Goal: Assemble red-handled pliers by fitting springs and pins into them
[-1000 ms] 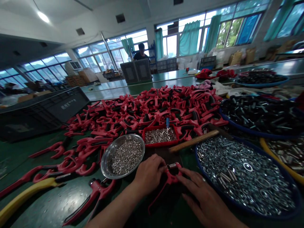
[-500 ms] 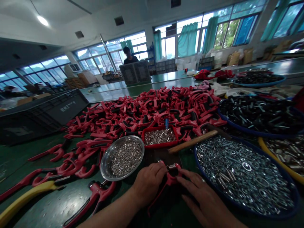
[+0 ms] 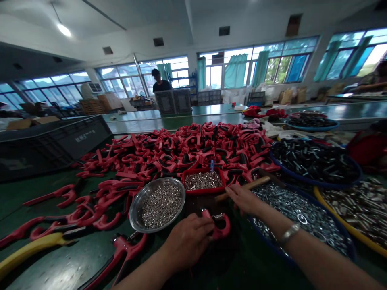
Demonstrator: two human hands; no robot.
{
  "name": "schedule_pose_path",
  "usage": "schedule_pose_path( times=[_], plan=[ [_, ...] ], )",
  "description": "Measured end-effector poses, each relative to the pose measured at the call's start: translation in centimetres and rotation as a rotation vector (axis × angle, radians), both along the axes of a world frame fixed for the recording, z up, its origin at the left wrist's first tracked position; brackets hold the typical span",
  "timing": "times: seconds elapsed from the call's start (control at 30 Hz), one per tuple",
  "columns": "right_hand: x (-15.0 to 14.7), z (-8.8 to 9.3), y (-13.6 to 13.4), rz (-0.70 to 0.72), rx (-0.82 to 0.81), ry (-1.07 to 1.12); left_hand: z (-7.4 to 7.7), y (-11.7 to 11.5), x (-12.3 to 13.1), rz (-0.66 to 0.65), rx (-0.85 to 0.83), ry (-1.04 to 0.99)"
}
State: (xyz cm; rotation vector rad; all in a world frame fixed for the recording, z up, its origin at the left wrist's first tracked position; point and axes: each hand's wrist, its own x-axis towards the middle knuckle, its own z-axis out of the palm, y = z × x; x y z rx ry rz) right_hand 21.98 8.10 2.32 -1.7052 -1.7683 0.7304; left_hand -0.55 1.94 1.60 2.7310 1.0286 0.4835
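My left hand (image 3: 190,237) is closed on a red plier-like tool part (image 3: 225,229) with a curved, C-shaped end. A small coil spring (image 3: 217,217) sits across its opening, and the rest of the part is hidden under my fingers. My right hand (image 3: 243,198) lies over the wooden handle of a hammer (image 3: 256,183), fingers on the far side and thumb nearer me. The hammer rests between a red tray (image 3: 204,192) of small metal pins and a blue basin (image 3: 352,249) of metal rings and springs. Left of my hands stands a metal bowl (image 3: 133,219) of small metal pieces.
A large heap of red and black tool parts (image 3: 193,145) covers the middle of the green table. A grey crate (image 3: 57,145) stands left. On the right are basins of black parts (image 3: 314,161) and metal cylinders (image 3: 359,205). A person (image 3: 161,84) is behind grey crates.
My right hand has left the red tool part and moved forward and right onto the hammer handle. My left hand keeps its hold. The view has tilted up slightly.
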Motion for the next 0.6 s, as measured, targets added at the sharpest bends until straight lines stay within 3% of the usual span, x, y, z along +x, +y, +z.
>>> schedule_pose_path(
  times=[0.13,0.27,0.33,0.37,0.4,0.5,0.6],
  plan=[
    [0.1,0.1,-0.9,-0.097,-0.043,0.171,0.7,-0.5,0.1,0.014,-0.039,0.063],
    [1.9,1.8,-5.7,-0.249,-0.029,0.425,1.2,-1.3,0.2,0.075,-0.073,0.053],
    [3.2,2.0,-8.6,-0.319,-0.075,0.772,1.0,-1.8,0.4,0.112,-0.087,0.031],
    [3.9,1.8,-10.0,-0.334,-0.104,0.838,0.9,-2.1,0.5,0.135,-0.100,0.022],
    [4.7,1.2,-11.4,-0.332,-0.117,0.841,0.7,-2.2,0.5,0.158,-0.116,0.016],
    [7.1,-1.4,-15.1,-0.143,-0.079,0.688,0.1,-2.5,0.6,0.174,-0.150,0.012],
    [9.0,-4.3,-17.8,-0.155,0.008,0.386,-0.1,-2.3,0.6,0.156,-0.151,0.036]
  ],
)
